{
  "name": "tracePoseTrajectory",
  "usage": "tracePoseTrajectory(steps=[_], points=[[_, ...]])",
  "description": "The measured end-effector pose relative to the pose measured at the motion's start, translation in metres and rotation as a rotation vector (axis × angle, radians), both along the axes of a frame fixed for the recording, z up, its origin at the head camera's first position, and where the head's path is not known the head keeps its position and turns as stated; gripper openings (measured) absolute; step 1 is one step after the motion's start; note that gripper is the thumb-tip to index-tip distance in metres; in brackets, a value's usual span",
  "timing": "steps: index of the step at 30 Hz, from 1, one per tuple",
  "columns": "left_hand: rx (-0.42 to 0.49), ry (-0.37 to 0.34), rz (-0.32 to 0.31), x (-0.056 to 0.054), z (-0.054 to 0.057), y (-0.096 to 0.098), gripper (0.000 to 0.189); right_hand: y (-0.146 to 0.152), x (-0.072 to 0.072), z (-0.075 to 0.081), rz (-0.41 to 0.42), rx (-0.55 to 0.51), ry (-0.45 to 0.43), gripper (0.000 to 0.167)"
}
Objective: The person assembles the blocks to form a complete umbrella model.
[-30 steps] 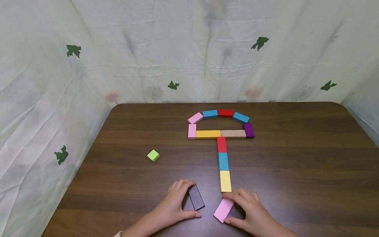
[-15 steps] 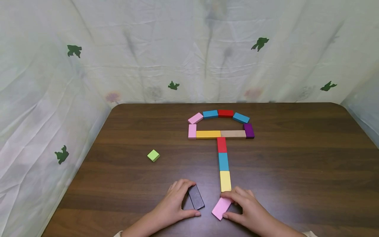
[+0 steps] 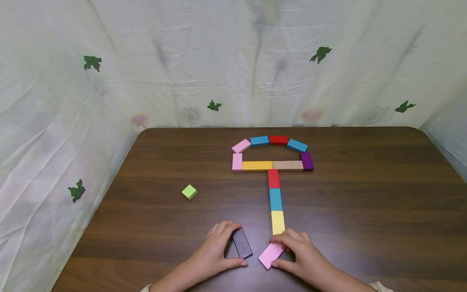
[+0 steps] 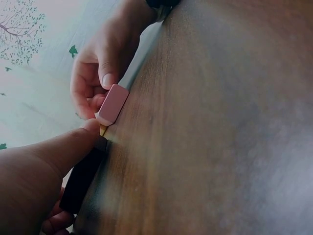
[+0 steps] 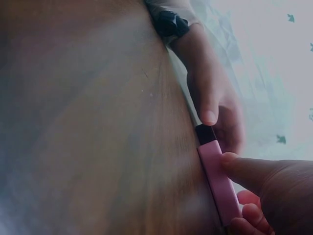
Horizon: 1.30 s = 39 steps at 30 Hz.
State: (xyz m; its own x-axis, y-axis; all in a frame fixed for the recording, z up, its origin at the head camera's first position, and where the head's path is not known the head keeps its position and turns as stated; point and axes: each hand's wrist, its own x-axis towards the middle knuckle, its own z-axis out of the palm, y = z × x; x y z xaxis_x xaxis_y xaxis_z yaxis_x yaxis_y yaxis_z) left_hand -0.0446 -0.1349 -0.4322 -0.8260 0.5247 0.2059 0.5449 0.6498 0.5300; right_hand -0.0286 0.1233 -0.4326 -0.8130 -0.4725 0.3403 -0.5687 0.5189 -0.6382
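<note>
My right hand (image 3: 300,257) pinches a pink block (image 3: 271,255) between thumb and fingers, tilted on the table just below the yellow block (image 3: 277,222). That yellow block ends a straight column, with a blue block (image 3: 275,199) and a red block (image 3: 273,178) above it. To the left, my left hand (image 3: 217,251) holds a black block (image 3: 242,243) at its two ends, thumb at the near end and fingers at the far one. Both the pink block (image 5: 218,183) and the black block (image 5: 205,132) lie on the table in the right wrist view.
Beyond the column, a yellow plank (image 3: 257,166) and a tan plank (image 3: 287,165) form a straight base. Pink, blue, red and purple blocks (image 3: 307,161) arch over it. A small green block (image 3: 189,192) sits apart at the left on the brown table (image 3: 365,202).
My right hand has slid the pink block slightly left and away from me, turning it a little, so it sits closer to the column's near end. The left hand and black block stay put.
</note>
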Motion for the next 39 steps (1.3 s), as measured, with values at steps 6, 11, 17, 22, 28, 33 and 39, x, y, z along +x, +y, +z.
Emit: tracePoseTrajectory(steps=[6, 11, 17, 22, 28, 33, 39], points=[[0.002, 0.008, 0.001, 0.0002, 0.0003, 0.0002, 0.074, -0.0015, -0.0023, 0.0005, -0.014, -0.017, 0.052, 0.041], [0.002, 0.012, 0.001, 0.0004, 0.001, 0.0005, 0.074, -0.0001, -0.0056, 0.0018, -0.083, -0.019, 0.063, 0.051], [0.001, 0.007, 0.003, 0.0001, 0.0014, 0.0008, 0.074, 0.0005, -0.0074, 0.0018, -0.108, 0.031, 0.005, 0.06], [-0.001, 0.013, 0.003, -0.0001, 0.0008, 0.0009, 0.074, 0.0, -0.0071, 0.0017, -0.104, 0.064, -0.02, 0.061], [0.007, 0.017, 0.01, -0.0005, 0.0008, 0.0016, 0.074, 0.0004, -0.0077, 0.0009, -0.1, 0.066, -0.002, 0.061], [0.014, 0.031, 0.007, -0.0025, -0.001, 0.0037, 0.073, 0.0005, -0.0079, 0.0004, -0.1, 0.066, 0.001, 0.06], [0.036, 0.045, -0.003, -0.0048, -0.0034, 0.0057, 0.074, 0.0005, -0.0078, -0.0005, -0.102, 0.063, 0.007, 0.061]])
